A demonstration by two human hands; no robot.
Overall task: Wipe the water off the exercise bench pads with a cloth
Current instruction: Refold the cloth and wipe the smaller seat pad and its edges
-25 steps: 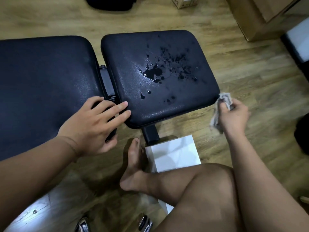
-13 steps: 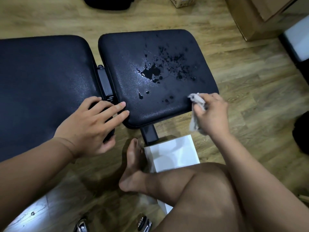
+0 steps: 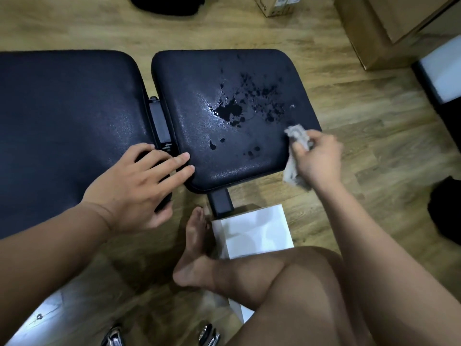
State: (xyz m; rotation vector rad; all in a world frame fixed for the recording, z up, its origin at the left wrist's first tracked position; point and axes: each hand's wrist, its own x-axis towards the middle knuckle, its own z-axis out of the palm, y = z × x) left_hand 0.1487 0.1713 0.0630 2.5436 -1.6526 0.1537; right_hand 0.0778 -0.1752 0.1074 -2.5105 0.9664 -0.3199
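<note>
In the head view, your right hand (image 3: pixel 318 158) holds a crumpled grey cloth (image 3: pixel 296 156) in a closed grip, at the near right corner of the smaller bench pad (image 3: pixel 199 146). Water (image 3: pixel 229 112) lies in dark puddles and drops on the middle of this pad, apart from the cloth. Your left hand (image 3: pixel 134 186) rests flat with open fingers across the gap between this pad and the larger pad (image 3: pixel 67 126), holding nothing.

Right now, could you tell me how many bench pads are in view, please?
2. The left pad runs off the frame's left edge; the right pad, wet with water, lies beside it across a narrow gap. More may lie out of frame.
</note>
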